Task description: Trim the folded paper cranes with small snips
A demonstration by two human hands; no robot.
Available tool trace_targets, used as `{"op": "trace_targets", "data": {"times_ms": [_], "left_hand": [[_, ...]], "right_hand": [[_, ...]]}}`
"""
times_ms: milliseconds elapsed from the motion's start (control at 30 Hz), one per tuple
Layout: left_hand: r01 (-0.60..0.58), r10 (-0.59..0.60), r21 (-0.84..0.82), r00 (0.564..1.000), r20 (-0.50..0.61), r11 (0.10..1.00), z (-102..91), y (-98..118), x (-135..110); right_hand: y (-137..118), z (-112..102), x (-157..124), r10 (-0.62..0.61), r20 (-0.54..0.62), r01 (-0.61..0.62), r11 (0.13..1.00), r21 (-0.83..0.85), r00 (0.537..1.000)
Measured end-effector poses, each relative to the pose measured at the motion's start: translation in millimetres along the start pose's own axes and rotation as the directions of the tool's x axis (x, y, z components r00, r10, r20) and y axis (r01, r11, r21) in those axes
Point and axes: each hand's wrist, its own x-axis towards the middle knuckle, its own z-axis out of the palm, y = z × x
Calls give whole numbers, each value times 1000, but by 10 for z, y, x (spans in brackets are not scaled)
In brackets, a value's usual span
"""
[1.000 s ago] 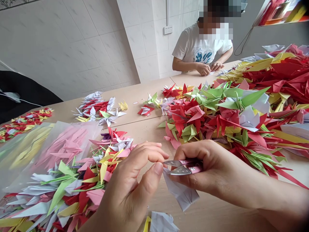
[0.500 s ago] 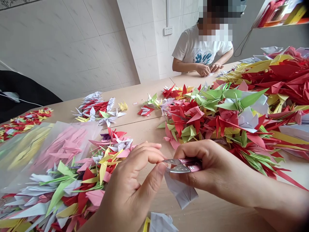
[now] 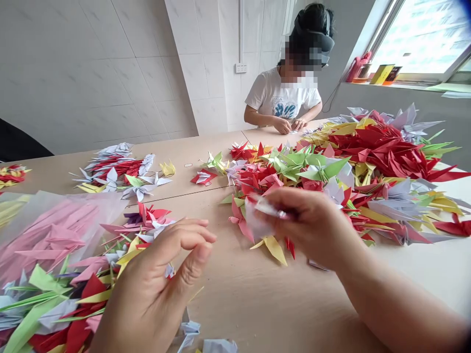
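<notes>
My left hand [image 3: 154, 279] is held above the table's near side with its fingers curved and the thumb apart; nothing shows between them. My right hand [image 3: 316, 223] is closed around small metal-bladed snips [image 3: 270, 208], blurred by motion. A pale piece of folded paper [image 3: 253, 220] hangs beside the blades, apparently in the same hand. Below this hand, a yellow folded paper [image 3: 274, 250] lies at the edge of a large heap of paper cranes [image 3: 294, 166]. Left of my left hand is another mixed heap of paper cranes [image 3: 55, 304].
Clear plastic bags [image 3: 110, 203] with pink and yellow folded papers lie at the left. A small pile of white and red cranes [image 3: 117, 166] sits farther back. Across the table [image 3: 191, 206] a person [image 3: 281, 98] in a white T-shirt works with both hands. White paper [image 3: 220, 345] lies at the near edge.
My hands have moved apart: the right went up with the snips and pale paper, the left drew away leftward and opened. The view has shifted right, showing more of the window.
</notes>
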Motion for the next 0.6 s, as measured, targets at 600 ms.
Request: {"op": "trace_targets", "data": {"times_ms": [600], "left_hand": [[199, -164, 129, 957, -239, 972, -370, -50, 248]], "right_hand": [[100, -63, 47, -147, 18, 138, 876, -462, 989]]}}
